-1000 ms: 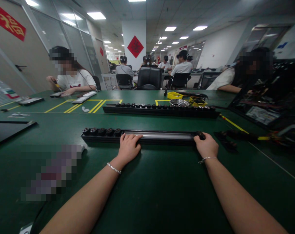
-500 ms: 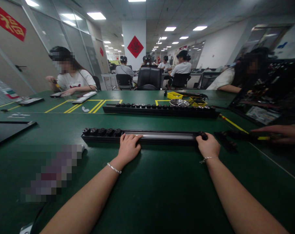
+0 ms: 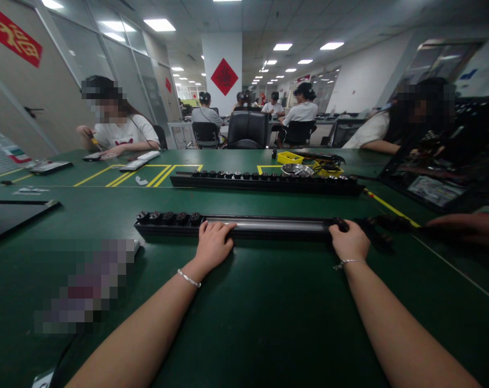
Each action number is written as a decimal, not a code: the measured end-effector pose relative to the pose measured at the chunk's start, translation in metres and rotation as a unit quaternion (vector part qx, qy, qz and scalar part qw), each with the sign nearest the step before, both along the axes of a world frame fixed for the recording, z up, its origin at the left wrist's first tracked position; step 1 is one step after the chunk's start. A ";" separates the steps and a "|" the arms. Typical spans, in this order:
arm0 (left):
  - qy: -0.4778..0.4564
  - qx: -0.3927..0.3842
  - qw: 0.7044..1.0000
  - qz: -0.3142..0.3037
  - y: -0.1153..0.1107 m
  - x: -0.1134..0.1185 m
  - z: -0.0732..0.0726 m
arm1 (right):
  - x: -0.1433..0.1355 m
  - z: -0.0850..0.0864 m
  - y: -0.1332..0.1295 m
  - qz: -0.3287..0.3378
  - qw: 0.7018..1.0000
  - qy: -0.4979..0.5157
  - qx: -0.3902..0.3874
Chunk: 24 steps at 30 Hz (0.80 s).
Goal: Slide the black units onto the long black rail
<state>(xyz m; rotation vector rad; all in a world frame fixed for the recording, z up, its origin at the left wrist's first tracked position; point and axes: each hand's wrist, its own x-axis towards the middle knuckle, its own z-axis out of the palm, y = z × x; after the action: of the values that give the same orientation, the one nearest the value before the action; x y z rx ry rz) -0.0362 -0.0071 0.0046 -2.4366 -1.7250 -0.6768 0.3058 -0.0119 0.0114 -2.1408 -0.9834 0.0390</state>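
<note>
A long black channel-shaped rail [image 3: 268,233] lies crosswise on the green table. Several small black socket-like blocks [image 3: 169,217] sit in a row at its left end, and a shiny bare strip runs along the stretch to their right. My left hand [image 3: 214,243] holds the rail left of its middle, with fingers over the near edge. At the right end of the rail, my right hand [image 3: 350,240] is closed on a small black block [image 3: 341,224]; its fingers partly cover the piece, so I cannot tell whether it is seated in the channel.
Beyond lies a second black rail [image 3: 264,184] filled with similar blocks. Yellow trays [image 3: 289,158] and a metal dish [image 3: 297,170] stand behind it. Another person's blurred hand [image 3: 466,225] is at the right, near dark parts [image 3: 384,237]. A pixelated object [image 3: 93,285] lies left.
My right hand has shifted slightly right along the rail with the black block. The other person's hand at the right has pulled back a little. My left hand stays in place.
</note>
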 end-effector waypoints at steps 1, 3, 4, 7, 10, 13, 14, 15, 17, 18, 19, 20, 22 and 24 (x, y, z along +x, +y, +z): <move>0.000 -0.002 1.000 0.001 0.000 0.000 0.000 | 0.000 0.000 0.000 0.000 1.000 0.004 0.004; -0.001 -0.005 1.000 0.002 0.000 0.000 0.000 | 0.002 -0.001 0.000 -0.002 1.000 0.010 0.009; -0.002 -0.005 1.000 0.001 0.000 0.000 0.000 | 0.002 -0.001 0.000 -0.002 1.000 0.012 0.010; -0.005 -0.001 1.000 -0.001 0.000 0.000 0.000 | 0.003 -0.002 0.001 -0.004 1.000 0.014 0.012; -0.005 0.000 1.000 0.000 0.000 0.000 0.000 | 0.002 -0.001 0.000 -0.004 1.000 0.012 0.014; -0.004 -0.003 1.000 0.003 0.000 0.001 0.000 | 0.002 0.001 -0.001 -0.005 1.000 0.012 0.016; -0.004 -0.003 1.000 0.003 0.000 0.001 0.000 | 0.002 0.001 -0.001 -0.008 1.000 0.015 0.014; -0.004 -0.002 1.000 0.003 0.000 0.001 0.000 | 0.002 0.001 -0.001 -0.012 1.000 0.019 0.012; -0.003 -0.001 1.000 0.002 0.000 0.001 0.000 | 0.002 0.002 -0.001 -0.018 0.999 0.026 0.011; -0.003 0.000 1.000 0.002 0.000 0.001 0.000 | 0.003 0.002 -0.001 -0.020 0.999 0.030 0.011; -0.003 -0.001 1.000 0.003 0.000 0.001 0.001 | 0.003 0.002 -0.001 -0.022 0.999 0.032 0.012; -0.003 -0.002 1.000 0.003 -0.001 0.001 0.001 | 0.003 0.001 -0.001 -0.023 0.999 0.034 0.013; -0.003 -0.004 1.000 0.002 -0.001 0.000 0.001 | 0.004 0.001 -0.001 -0.024 0.999 0.035 0.012; -0.002 -0.006 1.000 0.001 -0.001 0.001 0.002 | 0.006 0.000 -0.001 -0.026 0.999 0.034 0.016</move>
<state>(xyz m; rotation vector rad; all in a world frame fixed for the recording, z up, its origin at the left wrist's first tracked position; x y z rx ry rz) -0.0356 -0.0083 0.0062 -2.4428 -1.7373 -0.6733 0.3119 -0.0124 0.0117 -2.1204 -0.8841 0.0695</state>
